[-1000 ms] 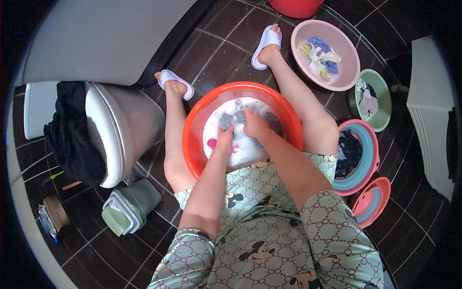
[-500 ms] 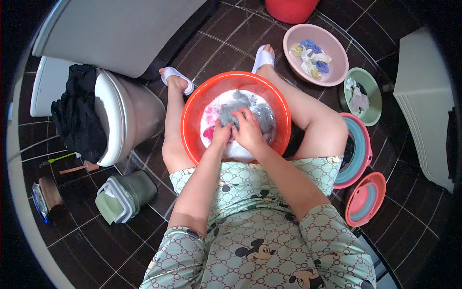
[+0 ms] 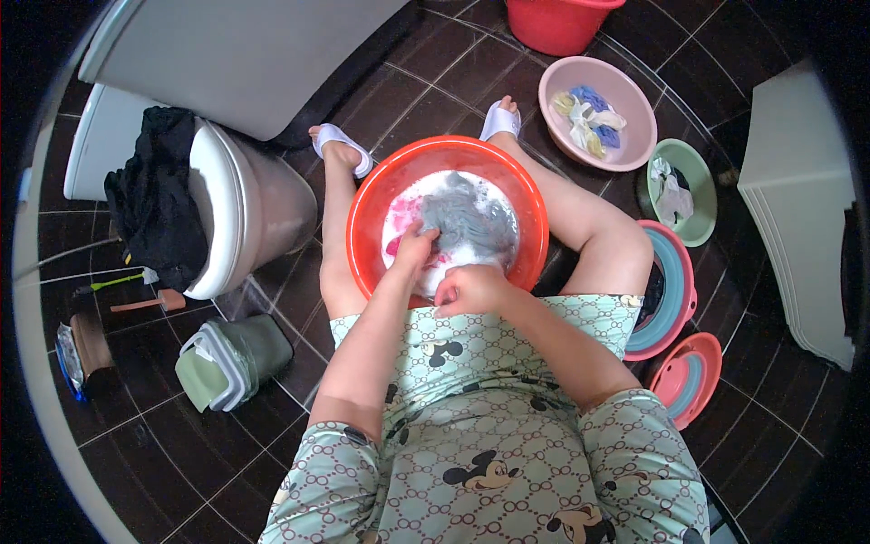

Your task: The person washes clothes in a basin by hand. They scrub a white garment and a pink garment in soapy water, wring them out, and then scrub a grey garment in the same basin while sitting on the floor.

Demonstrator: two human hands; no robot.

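Note:
Between my legs stands an orange-red basin (image 3: 364, 210) of white, foamy water. A wet grey cloth (image 3: 471, 218) lies bunched in it, with a bright pink patch of cloth (image 3: 393, 245) at the left side. My left hand (image 3: 417, 247) is closed on the left edge of the grey cloth. Near the basin's close rim, my right hand (image 3: 471, 288) is curled in a loose fist, apart from the grey cloth's main bunch. Whatever its fingers may hold is hidden.
On the right stand a pink basin (image 3: 555, 122) of small cloths, a green basin (image 3: 710, 195), and two pink-and-blue folding basins (image 3: 672, 308). A red bucket (image 3: 557, 27) is farther off. Left are a toilet (image 3: 272, 213) draped with black cloth (image 3: 154, 199) and a bin (image 3: 263, 354).
My right hand has drawn back from the grey cloth toward the near rim and curled up. The left hand stays at the cloth's left edge. The view has shifted slightly.

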